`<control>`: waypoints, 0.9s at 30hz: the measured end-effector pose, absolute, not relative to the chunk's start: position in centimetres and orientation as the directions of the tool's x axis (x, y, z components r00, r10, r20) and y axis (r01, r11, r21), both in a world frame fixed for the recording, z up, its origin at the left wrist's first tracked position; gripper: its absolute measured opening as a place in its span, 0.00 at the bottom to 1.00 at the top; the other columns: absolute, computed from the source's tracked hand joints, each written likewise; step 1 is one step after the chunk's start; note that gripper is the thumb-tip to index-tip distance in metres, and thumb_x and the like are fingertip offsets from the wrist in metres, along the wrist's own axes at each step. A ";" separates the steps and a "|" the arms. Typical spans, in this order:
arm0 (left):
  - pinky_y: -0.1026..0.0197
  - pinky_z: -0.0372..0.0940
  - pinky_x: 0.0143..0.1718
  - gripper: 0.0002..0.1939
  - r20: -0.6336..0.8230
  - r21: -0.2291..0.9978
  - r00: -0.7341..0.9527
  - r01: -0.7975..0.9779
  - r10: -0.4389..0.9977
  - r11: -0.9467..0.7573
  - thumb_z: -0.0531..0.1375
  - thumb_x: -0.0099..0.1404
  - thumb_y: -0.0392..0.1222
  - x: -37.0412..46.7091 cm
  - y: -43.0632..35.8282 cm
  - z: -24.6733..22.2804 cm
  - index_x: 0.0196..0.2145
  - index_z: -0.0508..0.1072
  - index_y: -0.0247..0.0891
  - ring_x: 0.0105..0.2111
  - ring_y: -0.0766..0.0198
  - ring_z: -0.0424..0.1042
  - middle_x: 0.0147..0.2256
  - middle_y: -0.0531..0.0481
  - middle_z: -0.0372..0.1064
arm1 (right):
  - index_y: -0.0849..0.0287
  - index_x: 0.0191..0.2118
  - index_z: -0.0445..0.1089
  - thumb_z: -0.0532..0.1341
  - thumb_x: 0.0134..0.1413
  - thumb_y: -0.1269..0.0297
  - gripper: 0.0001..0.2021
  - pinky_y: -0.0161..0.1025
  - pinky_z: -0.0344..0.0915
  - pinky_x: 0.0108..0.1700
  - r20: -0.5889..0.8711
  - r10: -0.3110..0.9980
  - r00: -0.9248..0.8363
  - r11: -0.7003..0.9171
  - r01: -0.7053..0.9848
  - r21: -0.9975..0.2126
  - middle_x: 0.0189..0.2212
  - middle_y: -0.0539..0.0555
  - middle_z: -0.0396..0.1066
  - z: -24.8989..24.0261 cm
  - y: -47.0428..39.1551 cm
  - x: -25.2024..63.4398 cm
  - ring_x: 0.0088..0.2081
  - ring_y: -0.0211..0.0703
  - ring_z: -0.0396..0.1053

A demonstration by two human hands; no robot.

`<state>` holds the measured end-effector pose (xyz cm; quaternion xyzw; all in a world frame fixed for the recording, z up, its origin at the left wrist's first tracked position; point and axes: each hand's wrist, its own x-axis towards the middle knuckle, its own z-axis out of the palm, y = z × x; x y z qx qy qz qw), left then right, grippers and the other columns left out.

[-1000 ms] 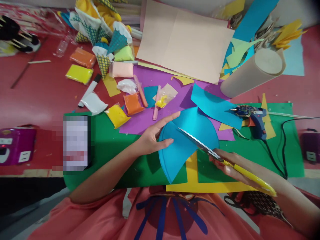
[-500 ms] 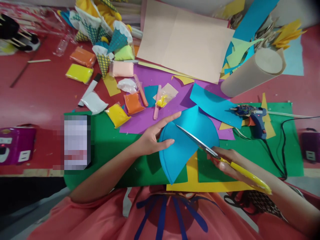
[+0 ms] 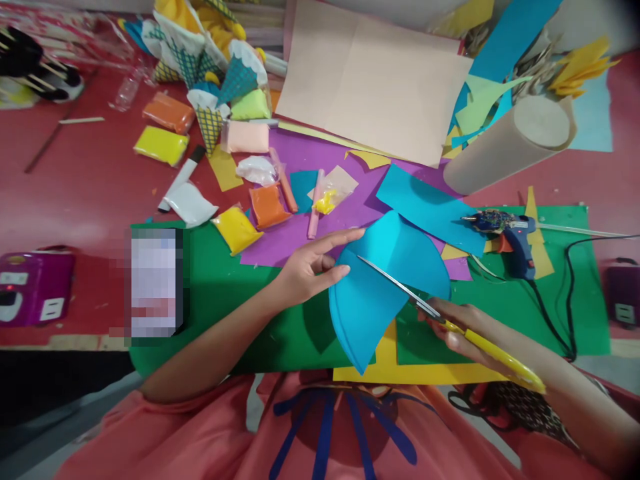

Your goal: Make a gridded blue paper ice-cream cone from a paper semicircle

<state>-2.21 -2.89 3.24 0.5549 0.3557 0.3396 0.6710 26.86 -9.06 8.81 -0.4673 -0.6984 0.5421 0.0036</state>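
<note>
A rounded, curved blue foam sheet (image 3: 373, 307) stands above the green mat, with its pointed lower corner toward me. At its left edge my left hand (image 3: 305, 273) grips it, thumb in front and fingers along the upper rim. My right hand (image 3: 457, 327) is closed around scissors (image 3: 500, 357) with yellow handles. Their long blades lie across the front of the blue sheet, pointing up and left. Part of the right fingers is hidden behind the scissors and the sheet's right edge.
A glue gun (image 3: 515, 243) lies on the right, its black cord (image 3: 570, 293) curving toward me. Behind are a blue foam strip (image 3: 425, 207), a beige roll (image 3: 510, 147) and a large beige sheet (image 3: 370, 87). Clay packets (image 3: 270, 205) and decorated cones (image 3: 207, 117) occupy the left back.
The blue foam sheet has shifted slightly right and turned, its lower corner swinging right. My left thumb now sits nearer its edge. The scissors have barely moved.
</note>
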 end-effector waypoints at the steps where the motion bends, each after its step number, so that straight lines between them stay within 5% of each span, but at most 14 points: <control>1: 0.72 0.44 0.14 0.26 -0.111 0.985 0.518 -0.056 0.848 0.163 0.60 0.63 0.33 -2.2 -2.9 3.3 0.59 0.68 0.43 0.16 0.85 0.48 0.61 0.39 0.60 | 0.57 0.48 0.69 0.45 0.61 0.38 0.30 0.35 0.62 0.26 -0.518 0.629 -0.579 -0.039 0.642 -0.766 0.28 0.54 0.71 9.0 -9.0 26.9 0.26 0.41 0.68; 9: 0.72 0.44 0.14 0.29 -0.113 0.988 0.521 -0.031 0.846 0.151 0.60 0.61 0.32 -2.3 -3.1 3.2 0.59 0.68 0.48 0.16 0.85 0.47 0.62 0.40 0.60 | 0.57 0.46 0.70 0.45 0.58 0.35 0.32 0.38 0.67 0.32 -0.588 0.620 -0.520 -0.087 0.699 -0.710 0.30 0.55 0.73 9.6 -8.4 26.5 0.30 0.45 0.71; 20: 0.70 0.40 0.13 0.28 -0.140 0.977 0.530 -0.063 0.836 0.203 0.62 0.61 0.35 -2.5 -2.7 3.1 0.59 0.67 0.43 0.15 0.83 0.45 0.54 0.41 0.70 | 0.54 0.44 0.73 0.50 0.53 0.32 0.32 0.41 0.67 0.38 -0.643 0.650 -0.405 -0.239 0.695 -0.678 0.31 0.54 0.72 10.4 -8.2 25.8 0.34 0.46 0.70; 24: 0.72 0.44 0.13 0.20 -0.161 0.975 0.498 -0.051 0.852 0.215 0.62 0.60 0.37 -2.3 -2.7 3.1 0.51 0.72 0.38 0.15 0.84 0.49 0.51 0.41 0.70 | 0.54 0.44 0.73 0.51 0.52 0.31 0.32 0.41 0.67 0.38 -0.665 0.639 -0.387 -0.279 0.689 -0.669 0.32 0.55 0.71 10.5 -8.1 25.9 0.36 0.48 0.70; 27: 0.71 0.41 0.14 0.20 -0.178 0.973 0.513 -0.037 0.840 0.229 0.61 0.61 0.37 -2.3 -2.8 3.2 0.52 0.72 0.36 0.15 0.82 0.46 0.35 0.50 0.72 | 0.53 0.46 0.73 0.51 0.52 0.31 0.32 0.42 0.68 0.39 -0.684 0.623 -0.379 -0.308 0.685 -0.660 0.35 0.55 0.72 10.5 -8.1 26.0 0.38 0.49 0.70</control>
